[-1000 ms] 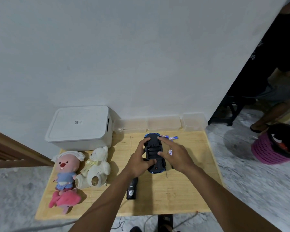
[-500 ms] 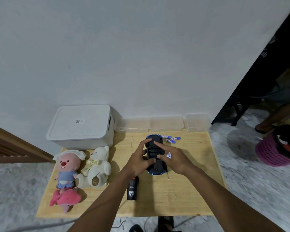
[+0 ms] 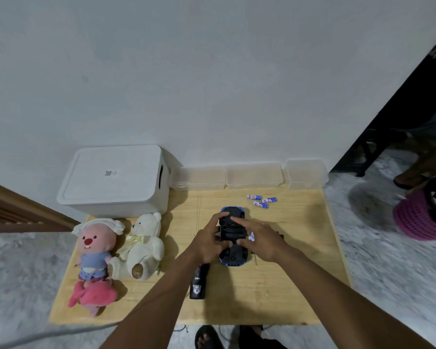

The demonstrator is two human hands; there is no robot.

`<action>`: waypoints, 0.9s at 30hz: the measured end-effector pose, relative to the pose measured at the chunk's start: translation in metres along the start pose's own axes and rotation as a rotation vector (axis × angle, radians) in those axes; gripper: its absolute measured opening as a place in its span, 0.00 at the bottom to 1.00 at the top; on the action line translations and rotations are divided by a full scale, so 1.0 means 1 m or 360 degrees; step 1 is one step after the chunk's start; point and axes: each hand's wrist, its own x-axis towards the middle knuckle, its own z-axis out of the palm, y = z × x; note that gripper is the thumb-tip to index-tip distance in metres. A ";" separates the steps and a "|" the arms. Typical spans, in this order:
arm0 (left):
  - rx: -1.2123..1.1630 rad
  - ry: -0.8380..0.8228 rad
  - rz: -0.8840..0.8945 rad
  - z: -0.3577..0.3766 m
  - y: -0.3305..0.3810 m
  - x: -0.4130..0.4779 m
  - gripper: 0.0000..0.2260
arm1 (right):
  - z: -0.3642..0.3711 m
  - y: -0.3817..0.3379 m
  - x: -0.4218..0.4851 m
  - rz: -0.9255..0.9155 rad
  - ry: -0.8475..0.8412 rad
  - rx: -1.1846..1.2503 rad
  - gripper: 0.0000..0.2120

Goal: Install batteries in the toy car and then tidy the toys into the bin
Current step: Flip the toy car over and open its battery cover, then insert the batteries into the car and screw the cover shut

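Toy car (image 3: 232, 236): lying belly-up at the middle of the desk (image 3: 275, 298), between both hands, its black underside and battery bay facing upward.
Long axis: running straight away from the person, one end pointing at the wall, so the bay is being reached from both flanks.
Left hand (image 3: 208, 241): gripping the car's left flank, fingers curling over the edge and steadying it.
Right hand (image 3: 258, 239): lying over the right flank, with the forefinger stretching across the underside and the thumb pressing near the bay. A small white-and-blue thing is showing among its fingers, possibly a battery, but I cannot tell whether the hand is pinching it.
Nearer hand: both are touching the car. The right is sitting closer to the spare batteries (image 3: 261, 200), which are lying just beyond the car's far right corner, apart from it.
Bin (image 3: 113, 181): standing lidded at the far left, well apart from the car.
Change: the car is staying where it was a second ago, while the right forefinger is drawing back from the far end toward the bay.
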 end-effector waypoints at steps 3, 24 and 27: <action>0.0052 0.0000 -0.0018 0.001 -0.004 0.003 0.34 | 0.003 0.002 0.003 0.0012 -0.0011 -0.0012 0.32; 0.0727 0.0343 0.0546 0.019 0.129 0.031 0.20 | -0.098 0.029 -0.061 0.0168 0.1132 -0.0297 0.12; 0.0768 0.0287 0.0578 0.045 0.146 0.045 0.22 | -0.113 0.045 -0.066 0.0215 0.1164 -0.0237 0.21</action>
